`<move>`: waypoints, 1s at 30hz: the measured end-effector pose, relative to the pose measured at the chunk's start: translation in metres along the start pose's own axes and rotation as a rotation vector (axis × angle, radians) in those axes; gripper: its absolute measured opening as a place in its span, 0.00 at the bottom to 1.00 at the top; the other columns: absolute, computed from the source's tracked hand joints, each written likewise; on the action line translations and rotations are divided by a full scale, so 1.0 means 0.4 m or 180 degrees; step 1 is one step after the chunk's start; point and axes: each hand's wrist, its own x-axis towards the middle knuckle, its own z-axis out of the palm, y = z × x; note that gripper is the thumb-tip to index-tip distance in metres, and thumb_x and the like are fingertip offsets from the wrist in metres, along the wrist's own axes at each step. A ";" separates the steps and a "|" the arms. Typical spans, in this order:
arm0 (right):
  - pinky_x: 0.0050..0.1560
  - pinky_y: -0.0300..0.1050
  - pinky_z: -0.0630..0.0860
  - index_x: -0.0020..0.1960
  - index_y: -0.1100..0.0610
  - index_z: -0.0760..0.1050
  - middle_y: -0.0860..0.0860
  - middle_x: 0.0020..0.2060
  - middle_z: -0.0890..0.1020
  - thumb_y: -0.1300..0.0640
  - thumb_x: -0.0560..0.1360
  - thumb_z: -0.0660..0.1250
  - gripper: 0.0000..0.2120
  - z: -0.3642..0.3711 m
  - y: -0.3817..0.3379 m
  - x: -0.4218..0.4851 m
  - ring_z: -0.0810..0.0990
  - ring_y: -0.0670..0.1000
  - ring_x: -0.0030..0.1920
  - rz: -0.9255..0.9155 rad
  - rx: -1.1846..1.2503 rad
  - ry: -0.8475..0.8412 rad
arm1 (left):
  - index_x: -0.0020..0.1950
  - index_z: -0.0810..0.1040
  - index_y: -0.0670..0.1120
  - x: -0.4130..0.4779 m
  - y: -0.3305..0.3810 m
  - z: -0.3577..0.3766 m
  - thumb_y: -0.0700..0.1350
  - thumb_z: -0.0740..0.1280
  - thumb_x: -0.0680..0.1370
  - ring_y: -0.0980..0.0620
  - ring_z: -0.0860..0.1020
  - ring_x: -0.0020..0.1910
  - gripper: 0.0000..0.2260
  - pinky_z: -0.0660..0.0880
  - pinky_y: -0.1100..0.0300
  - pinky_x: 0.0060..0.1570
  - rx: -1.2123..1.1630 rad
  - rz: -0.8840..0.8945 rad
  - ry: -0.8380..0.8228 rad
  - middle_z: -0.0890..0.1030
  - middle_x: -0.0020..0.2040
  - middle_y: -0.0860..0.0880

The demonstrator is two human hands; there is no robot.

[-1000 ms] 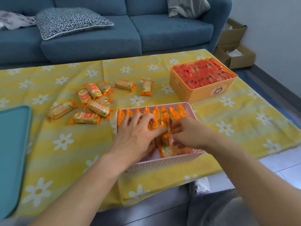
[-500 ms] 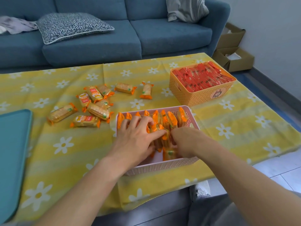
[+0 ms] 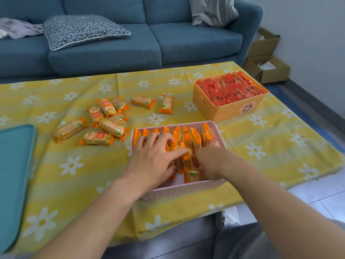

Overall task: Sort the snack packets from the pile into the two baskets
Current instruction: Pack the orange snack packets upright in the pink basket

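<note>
While both forearms reach in from the near edge, the left hand (image 3: 153,157) lies palm-down in the pink basket (image 3: 179,189), fingers spread over the upright orange packets (image 3: 188,137), fingertips touching their tops. Right hand (image 3: 211,161) is inside the same basket at its right side, fingers curled down among the packets; cannot tell what they pinch, hidden. One packet (image 3: 192,175) lies flat near the basket's front wall, bare floor showing beside it. Pink basket sits near the table's front edge, yellow daisy cloth (image 3: 71,165) hanging over. Left of it, open cloth, then a teal tray (image 3: 15,174) at the left edge. Further back, loose pile of packets (image 3: 104,118) on the cloth, left of the basket and apart from it, two strays (image 3: 166,104) just behind. Orange basket (image 3: 227,107) sits back right, near the right edge, full of red packets (image 3: 229,88), clear gap between the baskets. Beyond the table, blue sofa (image 3: 130,43) with a patterned cushion (image 3: 82,28); cardboard boxes (image 3: 267,66) on the floor far right.
</note>
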 end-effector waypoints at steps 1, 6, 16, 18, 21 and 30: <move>0.46 0.48 0.76 0.43 0.55 0.74 0.54 0.47 0.82 0.53 0.76 0.68 0.06 -0.011 0.003 -0.012 0.82 0.59 0.53 -0.0017 0.0010 0.0040 | 0.66 0.73 0.66 0.000 0.001 -0.002 0.55 0.69 0.71 0.43 0.71 0.58 0.23 0.67 0.46 0.52 -0.0022 0.0000 0.0004 0.73 0.62 0.50; 0.28 0.41 0.62 0.36 0.52 0.65 0.50 0.34 0.69 0.49 0.72 0.69 0.14 -0.072 0.018 -0.092 0.71 0.51 0.33 0.0552 0.0439 0.0762 | 0.65 0.73 0.67 0.004 0.001 -0.006 0.56 0.61 0.70 0.44 0.72 0.57 0.22 0.66 0.47 0.51 -0.0142 -0.0032 -0.0025 0.73 0.61 0.51; 0.30 0.43 0.74 0.31 0.56 0.71 0.55 0.33 0.80 0.59 0.67 0.75 0.13 -0.025 -0.014 -0.017 0.85 0.56 0.42 0.0688 0.1175 0.0501 | 0.73 0.68 0.66 0.014 -0.009 -0.041 0.58 0.64 0.77 0.50 0.67 0.66 0.24 0.62 0.50 0.64 -0.0840 -0.0187 -0.0377 0.71 0.67 0.58; 0.34 0.45 0.79 0.34 0.58 0.76 0.56 0.35 0.84 0.59 0.66 0.76 0.09 -0.033 -0.001 -0.033 0.85 0.54 0.39 0.0705 0.1192 0.0334 | 0.74 0.69 0.63 0.015 -0.023 -0.057 0.53 0.68 0.76 0.50 0.69 0.67 0.26 0.66 0.51 0.67 -0.1267 -0.0184 -0.0381 0.73 0.68 0.56; 0.35 0.46 0.82 0.33 0.59 0.77 0.55 0.34 0.85 0.57 0.65 0.78 0.10 -0.047 0.010 -0.054 0.86 0.53 0.37 0.0777 0.1034 0.0410 | 0.71 0.74 0.60 0.015 -0.044 -0.084 0.52 0.72 0.74 0.55 0.71 0.68 0.25 0.66 0.60 0.65 -0.1792 -0.0291 -0.0257 0.75 0.66 0.56; 0.24 0.41 0.60 0.28 0.55 0.61 0.52 0.25 0.65 0.56 0.65 0.74 0.21 -0.124 -0.085 -0.061 0.67 0.56 0.28 0.0696 0.0779 0.1543 | 0.50 0.80 0.58 -0.068 -0.222 -0.148 0.42 0.69 0.76 0.54 0.80 0.43 0.11 0.78 0.54 0.48 -0.2079 -0.1296 0.0140 0.82 0.47 0.57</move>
